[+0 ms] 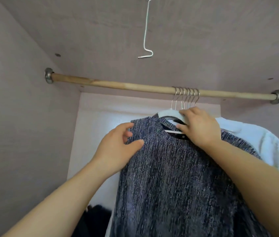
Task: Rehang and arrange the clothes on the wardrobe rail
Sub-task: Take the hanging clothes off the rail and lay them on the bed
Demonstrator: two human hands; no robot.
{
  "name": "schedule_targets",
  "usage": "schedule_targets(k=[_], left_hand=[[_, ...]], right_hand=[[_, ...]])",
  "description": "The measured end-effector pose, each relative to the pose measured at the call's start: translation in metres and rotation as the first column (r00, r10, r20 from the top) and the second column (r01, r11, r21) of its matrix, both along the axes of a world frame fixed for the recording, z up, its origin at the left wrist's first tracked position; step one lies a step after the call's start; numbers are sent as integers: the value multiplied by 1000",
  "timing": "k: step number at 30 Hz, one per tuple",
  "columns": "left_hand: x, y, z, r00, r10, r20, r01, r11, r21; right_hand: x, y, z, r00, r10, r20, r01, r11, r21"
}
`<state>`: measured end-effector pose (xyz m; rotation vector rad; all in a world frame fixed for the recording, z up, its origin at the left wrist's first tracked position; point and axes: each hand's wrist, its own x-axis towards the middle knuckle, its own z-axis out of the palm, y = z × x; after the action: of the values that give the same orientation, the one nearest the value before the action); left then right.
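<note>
Fingers (184, 115) of the right hand (200, 129) are gripping the pale plastic hanger (167, 113), the left hand (116, 147) pinching the dark marled knit sweater (169, 177) below them, possibly dragging its shoulder off.

The left forearm (63, 194), in the lower left of the frame, and the right forearm (255, 170), lower right, were bare, as were the left hand (116, 147) and right hand (201, 127).

Mauve wardrobe walls (24, 117); white back panel (92, 134); wire hook (146, 31) overhead.
</note>
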<state>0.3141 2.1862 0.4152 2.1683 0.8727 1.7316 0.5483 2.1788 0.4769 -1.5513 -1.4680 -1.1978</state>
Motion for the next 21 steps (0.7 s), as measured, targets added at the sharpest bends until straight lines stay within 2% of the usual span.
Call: schedule_targets(k=[9, 13, 15, 17, 21], left_hand=[[7, 5, 21, 979, 196, -50, -190, 975, 116], [-2, -6, 34, 908, 418, 27, -405, 858, 316], [-14, -10, 31, 843, 532, 85, -522, 766, 376], [-29, -14, 15, 779, 622, 75, -599, 704, 382], [-66, -37, -61, 698, 716, -17, -679, 669, 303]], right_hand=[[10, 24, 27, 983, 185, -8, -180, 964, 194], [-25, 14, 48, 939, 336, 72, -343, 906, 250], [-48, 11, 39, 893, 432, 128, -450, 862, 233], [-73, 10, 13, 814, 564, 142, -581, 792, 187], [-121, 4, -65, 643, 753, 144, -766, 633, 113]])
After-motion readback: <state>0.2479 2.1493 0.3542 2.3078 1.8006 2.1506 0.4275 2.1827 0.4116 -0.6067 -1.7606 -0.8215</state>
